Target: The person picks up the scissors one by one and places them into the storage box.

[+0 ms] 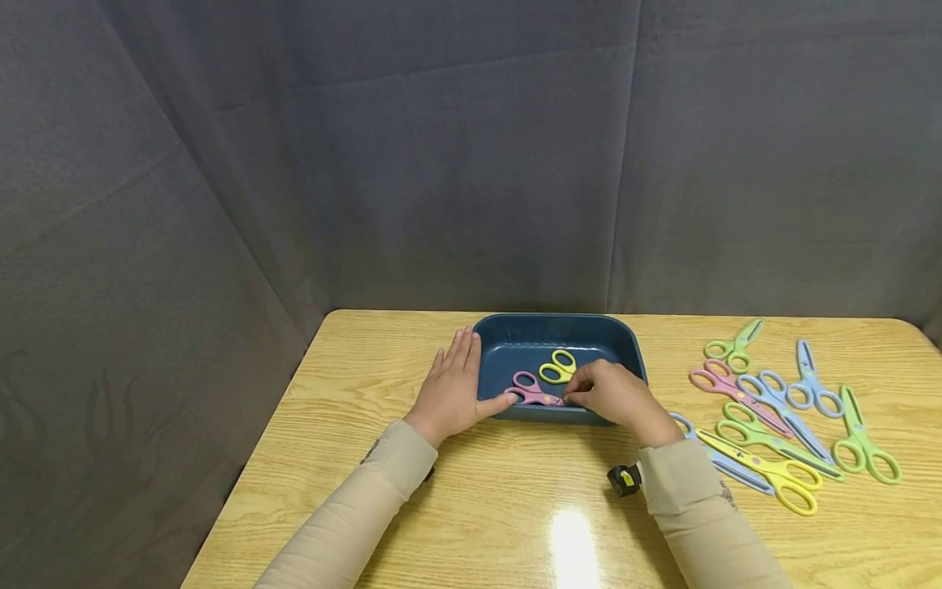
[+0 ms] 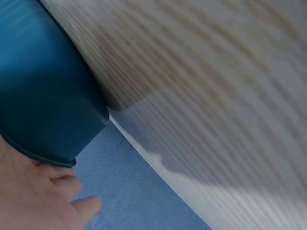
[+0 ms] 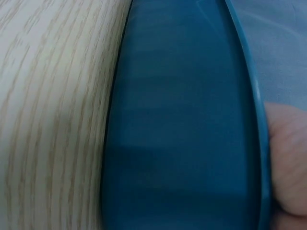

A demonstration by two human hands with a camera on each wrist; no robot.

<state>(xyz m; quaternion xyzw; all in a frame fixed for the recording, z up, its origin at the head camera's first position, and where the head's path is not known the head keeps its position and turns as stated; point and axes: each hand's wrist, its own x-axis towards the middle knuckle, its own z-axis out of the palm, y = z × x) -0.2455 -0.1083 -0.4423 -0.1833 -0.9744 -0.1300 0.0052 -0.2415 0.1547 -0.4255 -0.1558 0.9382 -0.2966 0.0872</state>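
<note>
So the right hand (image 1: 614, 395) is reaching into the dark blue tray (image 1: 508, 350), thumb and fingertips pinched together on the blade end of the pink scissors (image 1: 540, 397). The pink pair lies inside the tray along its near wall, running leftward from that pinch so its finger loops sit by the other hand's thumb. Holding it by the narrow end probably makes it easier to nudge flat.

Just beyond the pinch, yellow scissors (image 1: 567, 375) are also in the tray (only the loops show, the hand blocks the rest).

The left hand (image 1: 450, 384) isn't pinching anything: fingers straight along the tray's left side, thumb spread away over the near rim. I'd guess that's to stop the tray sliding on the smooth-looking table (image 1: 353, 384).

Well off to the right of the pinch there's a loose scatter of scissors (image 1: 863, 446) in green, blue, pink and yellow, several overlapping. Handy side for the right hand, I reckon.
</note>
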